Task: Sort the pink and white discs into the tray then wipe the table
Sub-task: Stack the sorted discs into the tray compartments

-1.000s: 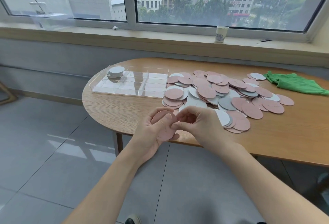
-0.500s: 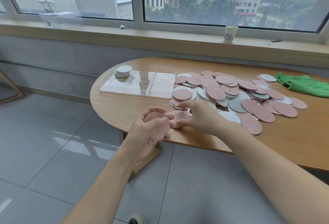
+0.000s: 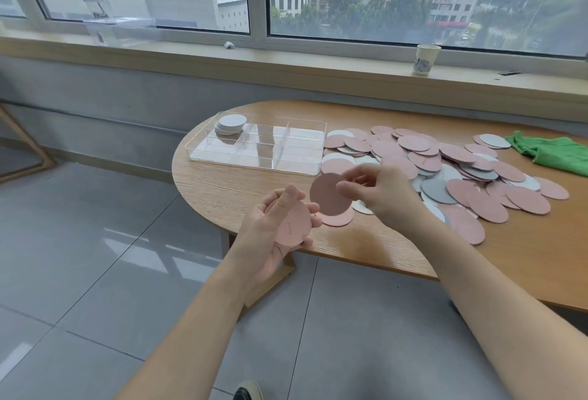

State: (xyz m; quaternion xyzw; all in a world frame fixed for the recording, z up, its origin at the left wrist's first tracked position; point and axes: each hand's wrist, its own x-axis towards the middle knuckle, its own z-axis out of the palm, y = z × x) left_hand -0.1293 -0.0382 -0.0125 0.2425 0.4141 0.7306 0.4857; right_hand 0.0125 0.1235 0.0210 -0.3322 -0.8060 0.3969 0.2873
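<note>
My left hand [image 3: 273,228] holds a small stack of pink discs [image 3: 294,226] just off the table's near-left edge. My right hand [image 3: 378,191] pinches a single pink disc [image 3: 329,194] upright, lifted a little above the table, close to the left hand. A big loose pile of pink and white discs [image 3: 445,170] covers the middle of the wooden table [image 3: 229,186]. The clear divided tray [image 3: 264,148] lies at the table's left; a stack of white discs [image 3: 231,124] sits in its far-left compartment, and its other compartments look empty.
A green cloth [image 3: 553,150] lies bunched at the table's far right. A paper cup [image 3: 426,59] stands on the window sill behind. Grey tiled floor lies below and left of the table; a shoe tip [image 3: 249,391] shows at the bottom.
My right hand has picked a pink disc off the table's near edge and raised it toward my left hand. The view has shifted left, so the table sits further right.
</note>
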